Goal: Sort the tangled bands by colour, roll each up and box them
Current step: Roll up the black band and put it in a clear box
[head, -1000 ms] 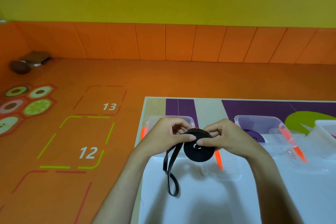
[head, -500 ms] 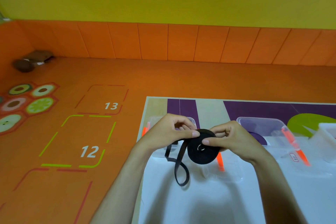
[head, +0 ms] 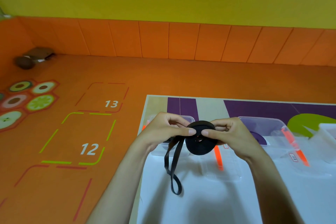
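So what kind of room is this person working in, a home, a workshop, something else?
Probably a children's playroom or nursery classroom: the orange floor has dashed numbered squares, 12 and 13, and hexagonal fruit-slice stickers, and orange padded-looking panels line the lower wall.

My black band (head: 201,142) is wound into a flat disc facing me, its loose tail dangling in a loop. A purple roll (head: 259,135) lies in a box (head: 263,119).

Left hand (head: 161,132): bare, thumbnail short and plain.
Right hand (head: 233,135): bare, thumbnail short and plain.
Left forearm (head: 123,183): bare to the frame's lower edge.
Right forearm (head: 269,187): bare likewise.
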